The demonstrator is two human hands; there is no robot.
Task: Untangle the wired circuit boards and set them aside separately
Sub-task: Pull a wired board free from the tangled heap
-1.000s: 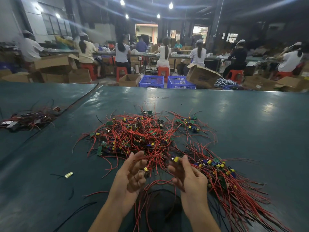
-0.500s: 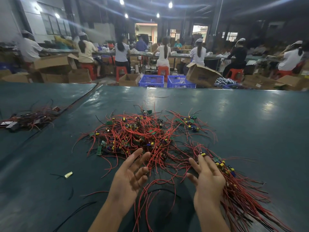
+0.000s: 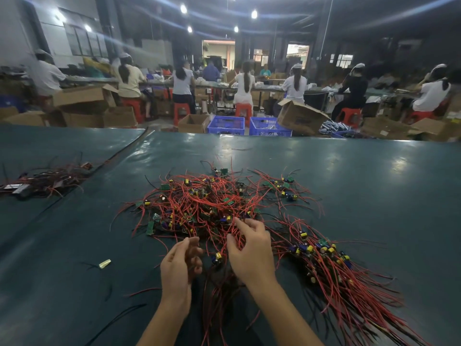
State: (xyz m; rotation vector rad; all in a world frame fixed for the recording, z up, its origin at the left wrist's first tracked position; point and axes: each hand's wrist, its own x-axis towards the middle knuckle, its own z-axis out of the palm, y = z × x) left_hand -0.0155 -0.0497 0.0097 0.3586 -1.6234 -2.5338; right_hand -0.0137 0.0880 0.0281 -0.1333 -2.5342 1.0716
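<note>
Now one wired board is being picked out of the tangle, at its near edge.
The tangled heap of small green circuit boards with thin red wires [image 3: 207,206] lies in the middle of the dark green table cover [image 3: 361,186]. The right hand [image 3: 249,253] pinches a few red wires [image 3: 235,234] at its near edge. The left hand [image 3: 178,265] is curled just beside, and I cannot tell if it holds anything. The next move, I think, asks a slow pull while crossing wires are freed. A sorted bundle of boards [image 3: 331,268] lies close on the right, and its wires may catch.
</note>
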